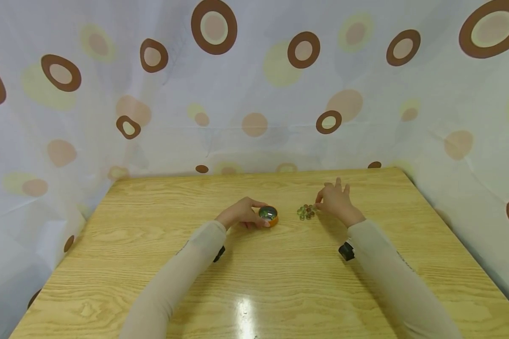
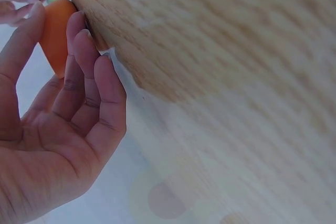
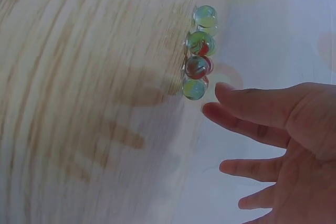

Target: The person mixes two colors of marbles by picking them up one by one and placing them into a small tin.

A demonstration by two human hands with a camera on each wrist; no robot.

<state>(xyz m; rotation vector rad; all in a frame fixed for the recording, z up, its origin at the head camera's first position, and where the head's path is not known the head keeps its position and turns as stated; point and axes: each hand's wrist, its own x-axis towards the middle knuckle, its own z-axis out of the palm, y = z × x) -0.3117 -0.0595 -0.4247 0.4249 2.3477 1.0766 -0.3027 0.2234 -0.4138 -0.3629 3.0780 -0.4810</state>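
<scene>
Backdrop (image 1: pixel 254 101): a pale cloth printed with ringed brown spots is hung behind the counter (image 1: pixel 280 275);
Counter: a wood-grained top is offered, on which round glass would probably be set rolling by a slight knock;
Bowl (image 2: pixel 55 35): the small orange bowl is seated on the counter, left of the marbles (image 3: pixel 197 67) and apart from them; whether the green glints inside come from contents or reflections cannot be made out;
Left hand (image 1: pixel 242 213): the bowl is pinched between thumb and fingers; if the squeeze were made uneven, it could be tipped or slid;
Marbles: a tight cluster is formed beside the right hand (image 1: pixel 336 203); because they are bunched, several could be scattered by one nudge;
Right hand: thumb and forefinger are held narrowly apart, the other fingers spread; nothing is seen gripped; the nearest marble could be pushed away, or squirted out by an off-centre pinch, its glass being smooth
</scene>
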